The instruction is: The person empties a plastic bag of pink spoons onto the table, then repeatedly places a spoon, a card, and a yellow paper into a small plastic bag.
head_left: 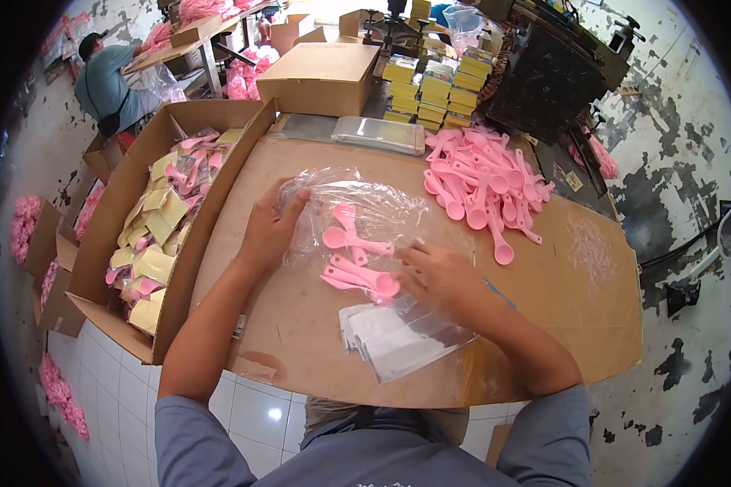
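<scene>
A crinkled clear plastic bag (365, 191) is gripped by my left hand (272, 219) at its left side, thumb over the film. Under and in front of it lie several pink measuring spoons (374, 277), one with its handle end right at the fingertips of my right hand (443, 280). Those fingers are pinched together and slightly blurred; I cannot tell what is between them. Below the right hand, a stack of flat clear plastic sleeves (406, 341) rests on the cardboard-covered table (276, 341).
A heap of pink spoons (487, 178) lies at back right. An open carton (166, 316) of packed spoons and yellow cards stands left. Behind are a closed box (321, 77), a clear plastic tray (379, 135), stacked yellow packs (434, 85) and a dark machine (536, 77). A person (110, 85) works far left.
</scene>
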`<state>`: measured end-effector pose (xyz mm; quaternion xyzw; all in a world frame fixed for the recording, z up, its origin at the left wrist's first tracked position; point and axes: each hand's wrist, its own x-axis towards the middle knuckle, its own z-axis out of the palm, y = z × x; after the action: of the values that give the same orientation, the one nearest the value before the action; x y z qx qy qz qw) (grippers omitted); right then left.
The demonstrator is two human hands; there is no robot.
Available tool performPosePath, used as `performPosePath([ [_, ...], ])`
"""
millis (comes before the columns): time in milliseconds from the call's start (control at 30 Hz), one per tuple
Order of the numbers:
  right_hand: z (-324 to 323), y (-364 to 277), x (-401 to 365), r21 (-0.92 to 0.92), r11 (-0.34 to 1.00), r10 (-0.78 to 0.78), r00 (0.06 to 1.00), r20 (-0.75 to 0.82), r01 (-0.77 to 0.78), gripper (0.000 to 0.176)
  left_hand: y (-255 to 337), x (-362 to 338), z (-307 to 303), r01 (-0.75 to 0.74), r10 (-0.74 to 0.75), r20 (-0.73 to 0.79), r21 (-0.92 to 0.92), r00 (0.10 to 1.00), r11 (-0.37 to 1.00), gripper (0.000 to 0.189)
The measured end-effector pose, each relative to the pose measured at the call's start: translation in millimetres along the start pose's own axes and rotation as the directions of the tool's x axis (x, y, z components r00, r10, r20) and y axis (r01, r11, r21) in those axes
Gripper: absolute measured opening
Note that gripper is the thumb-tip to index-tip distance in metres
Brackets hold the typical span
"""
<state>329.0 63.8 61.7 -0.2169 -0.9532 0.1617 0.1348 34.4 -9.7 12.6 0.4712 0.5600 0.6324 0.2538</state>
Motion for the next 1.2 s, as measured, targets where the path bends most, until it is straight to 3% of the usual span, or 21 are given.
performPosePath([
  [67, 9.1, -3.2, 6.3, -0.064, 0.994, 0.093, 0.982, 0.165, -0.084, 0.033, 1.4, -0.6, -2.1, 0.006, -0.006, -0.001, 0.017, 1.0, 1.0, 0.034],
  [167, 13.4, 6.2, 6.3, 0.017, 0.993, 0.11, 0.985, 0.134, -0.113, 0.027, 1.5, -0.1, -5.8, 0.0, -0.001, 0.012, 0.047, 1.0, 0.999, 0.035],
  [267, -31.0, -8.5, 4.4, 0.073, 0.954, 0.276, 0.948, 0.157, -0.29, 0.022, -0.6, 0.6, -4.0, -0.024, 0.024, 0.003, 0.028, 1.0, 0.999, 0.035],
  [333, -65.5, 2.9, -5.7, 0.169, 0.966, 0.185, 0.981, 0.066, -0.194, 0.019, 1.6, 0.0, -4.0, -0.01, 0.01, 0.002, 0.031, 1.0, 0.999, 0.035],
  [400, -101.4, 19.2, -14.9, 0.087, 0.967, 0.243, 0.97, -0.014, -0.241, 0.018, 0.8, 0.2, -3.5, -0.007, 0.007, 0.002, 0.025, 1.0, 1.0, 0.036],
  [467, -136.2, 39.6, -17.3, -0.037, 0.916, 0.397, 0.916, -0.059, -0.4, 0.017, -3.2, 1.3, -4.0, -0.016, 0.016, 0.0, 0.015, 1.0, 1.0, 0.036],
  [567, -147.8, 99.7, -13.8, 0.061, 0.874, 0.477, 0.828, -0.295, -0.482, 0.017, -1.7, 1.3, -5.1, -0.024, 0.024, 0.014, 0.056, 1.0, 0.998, 0.037],
  [600, -135.3, 108.7, -12.1, -0.127, 0.914, 0.281, 0.827, -0.487, -0.385, 0.016, -1.4, 0.7, -3.4, -0.022, 0.022, 0.009, 0.036, 1.0, 0.999, 0.037],
  [667, -109.1, 114.9, -1.8, -0.519, 0.815, -0.212, 0.702, -0.68, -0.257, 0.016, -0.7, -0.3, -1.4, -0.019, 0.019, -0.005, 0.0, 1.0, 1.0, 0.036],
  [767, -82.4, 60.4, -2.5, -0.1, 0.985, 0.071, 0.853, -0.518, -0.143, 0.022, 6.2, -1.2, -1.9, -0.014, 0.014, -0.001, 0.039, 1.0, 0.999, 0.036],
  [833, -46.8, 41.0, -10.4, 0.077, 0.993, -0.072, 0.972, -0.224, 0.091, 0.028, 4.2, -1.1, -0.1, 0.012, -0.012, -0.003, -0.007, 1.0, 1.0, 0.036],
  [900, -6.1, -2.3, 2.2, 0.013, 0.982, -0.187, 0.977, -0.106, 0.189, 0.033, 0.5, -0.1, -0.6, 0.024, -0.024, 0.005, -0.009, 1.0, 1.0, 0.036],
  [1000, 9.0, -5.5, 19.1, 0.07, 0.989, -0.132, 0.99, 0.047, 0.129, 0.037, -6.2, 0.8, -6.6, 0.02, -0.02, 0.005, 0.024, 1.0, 1.0, 0.038],
  [1100, 18.9, 1.5, 26.2, -0.086, 0.986, -0.122, 0.969, 0.216, 0.143, 0.034, -5.8, 0.2, -6.0, 0.02, -0.02, -0.005, 0.017, 1.0, 1.0, 0.039],
  [1200, 18.7, 2.9, 23.5, -0.039, 0.996, -0.067, 0.977, 0.201, 0.076, 0.029, -9.5, 1.0, -6.8, 0.033, -0.033, -0.001, 0.025, 0.999, 0.999, 0.041],
])
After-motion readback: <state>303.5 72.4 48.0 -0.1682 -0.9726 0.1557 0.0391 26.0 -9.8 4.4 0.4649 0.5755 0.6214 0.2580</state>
